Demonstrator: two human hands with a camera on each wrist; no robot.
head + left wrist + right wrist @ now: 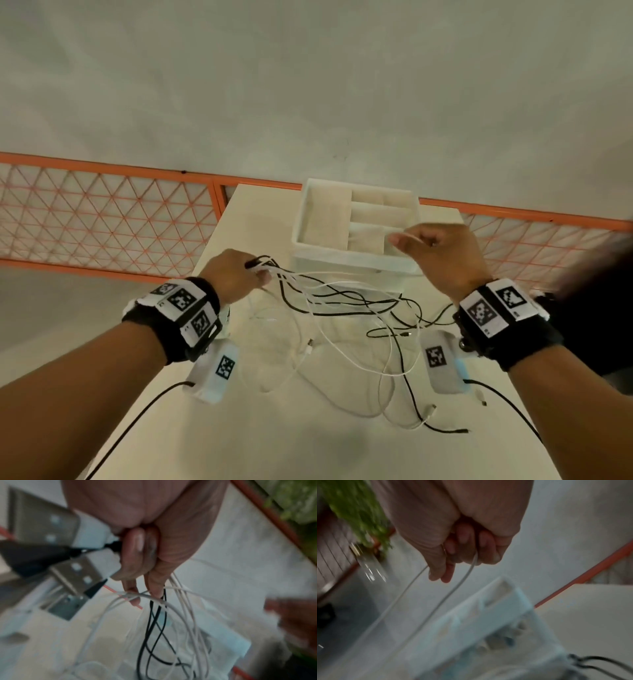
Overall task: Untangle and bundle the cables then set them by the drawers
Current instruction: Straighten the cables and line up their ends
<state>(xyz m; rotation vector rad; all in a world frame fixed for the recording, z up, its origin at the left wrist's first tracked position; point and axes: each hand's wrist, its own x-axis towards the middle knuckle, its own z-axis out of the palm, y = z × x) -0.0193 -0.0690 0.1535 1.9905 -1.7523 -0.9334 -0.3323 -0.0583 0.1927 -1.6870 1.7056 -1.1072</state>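
Head view first: nearest the table's (239, 428) front edge, loose plug ends and slack loops of the cables (346, 308) trail across the white top, black and white strands crossing each other toward the middle. These look thin, light and limp, so I judge they will sag and snag on one another rather than hold a shape; the stiffer plug ends seem the best place to take hold. Further in, the left hand (236, 274) is raised above the table's left side, fingers curled tight round a gathered bunch of USB plugs and strands, which the left wrist view confirms. The right hand (435, 253) is lifted over the right side, fingers curled, pinching a single white cable (453, 588) that loops down from it. Beyond both hands, at the table's far edge, stand the white drawers (352, 226), open-topped with dividers.
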